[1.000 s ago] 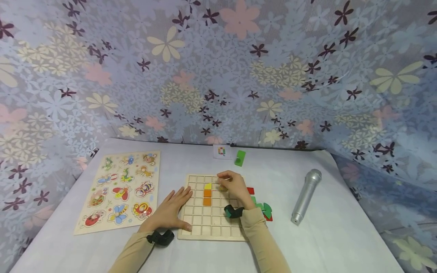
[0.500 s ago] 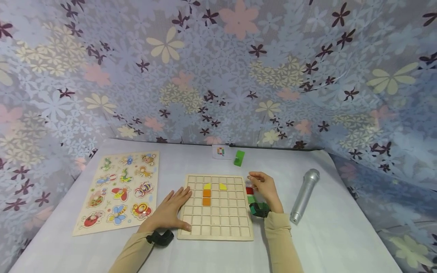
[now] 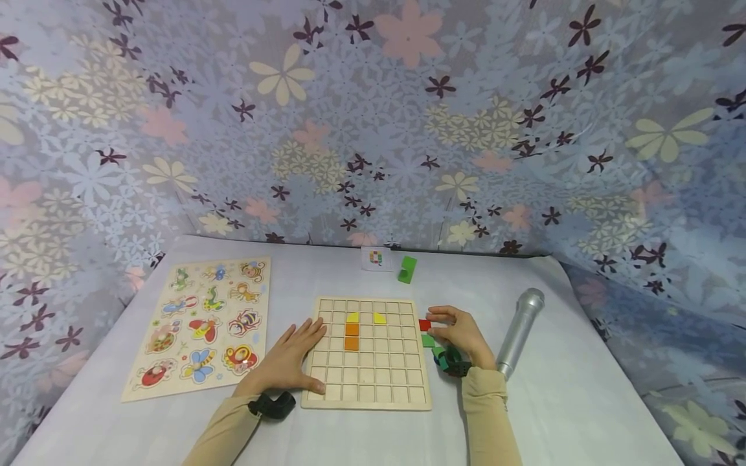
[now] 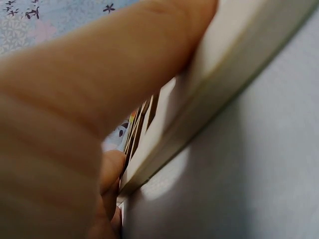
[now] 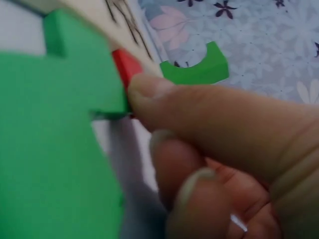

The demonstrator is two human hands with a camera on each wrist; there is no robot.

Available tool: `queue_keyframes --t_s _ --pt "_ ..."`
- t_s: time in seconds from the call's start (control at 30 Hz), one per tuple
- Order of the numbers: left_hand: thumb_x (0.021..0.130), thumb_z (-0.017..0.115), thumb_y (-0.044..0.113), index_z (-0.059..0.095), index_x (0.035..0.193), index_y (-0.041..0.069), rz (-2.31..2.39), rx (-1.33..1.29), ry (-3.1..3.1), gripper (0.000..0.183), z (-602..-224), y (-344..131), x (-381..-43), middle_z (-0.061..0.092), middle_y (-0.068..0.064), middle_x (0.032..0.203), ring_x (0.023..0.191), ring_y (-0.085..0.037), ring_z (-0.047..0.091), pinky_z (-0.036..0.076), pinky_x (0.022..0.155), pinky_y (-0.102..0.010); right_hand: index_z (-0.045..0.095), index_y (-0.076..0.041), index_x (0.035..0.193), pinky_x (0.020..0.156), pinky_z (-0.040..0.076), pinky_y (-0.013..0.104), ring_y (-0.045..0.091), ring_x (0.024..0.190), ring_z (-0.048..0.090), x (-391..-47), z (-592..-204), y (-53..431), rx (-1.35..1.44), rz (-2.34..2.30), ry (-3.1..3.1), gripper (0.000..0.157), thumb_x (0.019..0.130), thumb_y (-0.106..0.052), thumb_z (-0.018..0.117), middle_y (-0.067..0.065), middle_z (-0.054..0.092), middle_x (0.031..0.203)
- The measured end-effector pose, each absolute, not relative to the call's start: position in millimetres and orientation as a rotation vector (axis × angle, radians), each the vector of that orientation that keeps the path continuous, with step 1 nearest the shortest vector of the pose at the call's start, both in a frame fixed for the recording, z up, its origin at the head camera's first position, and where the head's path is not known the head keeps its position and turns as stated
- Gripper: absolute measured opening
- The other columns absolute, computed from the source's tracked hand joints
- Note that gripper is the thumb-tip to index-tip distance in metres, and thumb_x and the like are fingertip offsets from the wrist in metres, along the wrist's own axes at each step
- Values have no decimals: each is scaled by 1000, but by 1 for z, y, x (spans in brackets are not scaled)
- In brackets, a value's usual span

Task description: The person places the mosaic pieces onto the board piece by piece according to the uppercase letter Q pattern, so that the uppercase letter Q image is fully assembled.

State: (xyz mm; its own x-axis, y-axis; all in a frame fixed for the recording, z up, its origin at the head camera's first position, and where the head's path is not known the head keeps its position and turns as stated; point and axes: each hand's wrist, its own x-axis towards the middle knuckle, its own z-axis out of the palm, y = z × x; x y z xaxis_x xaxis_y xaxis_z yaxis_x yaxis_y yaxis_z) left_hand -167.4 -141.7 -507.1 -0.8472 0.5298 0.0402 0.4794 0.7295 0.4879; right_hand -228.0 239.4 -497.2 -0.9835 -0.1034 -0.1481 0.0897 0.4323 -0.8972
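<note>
1. Fingers of the left grip spread wide and flat at the left side of the wooden grid board, thumb resting near its lower left corner.
2. Right grip narrowed, thumb and index finger a little apart in the head view, both close to the red square; in the right wrist view, thumb tip over part of it, other fingers curled. Pinch or mere touch: cannot tell.
3. Red square lying on the desk, just beside the right edge of the grid board, next to a green square; further green pieces partly hidden by the black wrist strap.
4. On the grid board, two yellow pieces in one row, one cell between; below the left one, two orange squares in line.
5. Farther back, a small patterned card near a green notched piece.
6. Left, an insect puzzle board; right, a silver microphone.
</note>
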Motion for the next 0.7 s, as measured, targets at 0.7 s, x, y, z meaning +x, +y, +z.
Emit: queue_keyframes --t_s 0.7 --pt "61 81 60 31 150 1 748 835 2823 118 -507 -142 -168 23 -17 160 149 -38 18 10 121 -57 58 0 128 52 48 15 4 55 49 -236 -494 212 296 -1973 2363 35 96 -14 60 -3 61 77"
